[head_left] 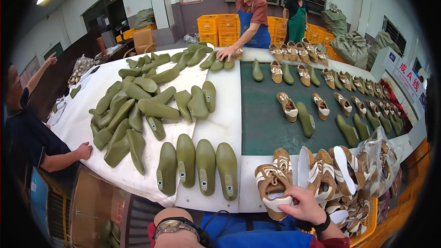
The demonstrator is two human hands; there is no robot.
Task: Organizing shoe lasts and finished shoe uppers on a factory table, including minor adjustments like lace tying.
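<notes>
My right hand (pixel 305 207) pinches the heel collar of a brown sneaker (pixel 266 180) with white stripes and laces, at the table's near edge. More such sneakers lie just right of it, with white insoles (pixel 344 167) among them. My left hand (pixel 173 214) is low at the table's front edge, above a wristwatch. Its fingers are hidden, and whether it holds anything does not show. Several green shoe lasts (pixel 206 167) stand in a row on the white table between my hands. A large heap of green lasts (pixel 133 96) covers the left part of the table.
A green conveyor belt (pixel 266 140) carries sneakers and lasts in rows. Across the table, a co-worker in a blue apron (pixel 255 30) touches lasts. Another person (pixel 27 124) stands left, and one in a green apron (pixel 296 20) behind. A yellow crate (pixel 371 225) of shoes is at lower right.
</notes>
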